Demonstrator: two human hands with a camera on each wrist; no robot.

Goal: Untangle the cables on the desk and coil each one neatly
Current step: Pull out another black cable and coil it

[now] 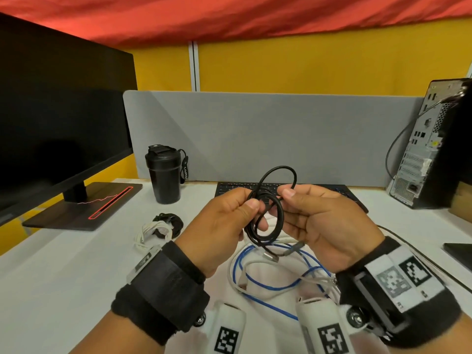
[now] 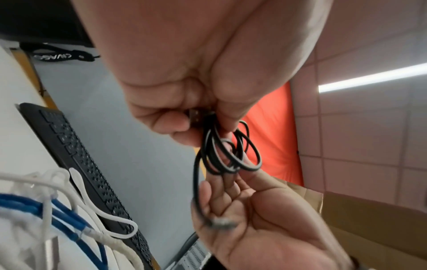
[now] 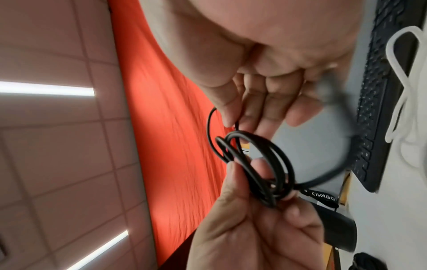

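A thin black cable (image 1: 268,213), wound into several loops, hangs in the air between both hands above the desk. My left hand (image 1: 249,209) pinches the bundle of loops on its left side; in the left wrist view the cable (image 2: 228,155) hangs from those curled fingers (image 2: 175,124). My right hand (image 1: 287,200) pinches one loop between thumb and forefinger, as the right wrist view shows at the cable (image 3: 261,164). One plug end (image 2: 219,222) dangles against the right palm. Beneath, a blue cable (image 1: 268,287) and white cables (image 1: 245,264) lie tangled.
A coiled white cable (image 1: 150,233) and a coiled black one (image 1: 171,221) lie at the left. A black tumbler (image 1: 164,175) and keyboard (image 1: 319,190) stand behind the hands. The monitor (image 1: 63,123) is far left, a PC tower (image 1: 429,149) far right, a grey divider (image 1: 255,134) at the back.
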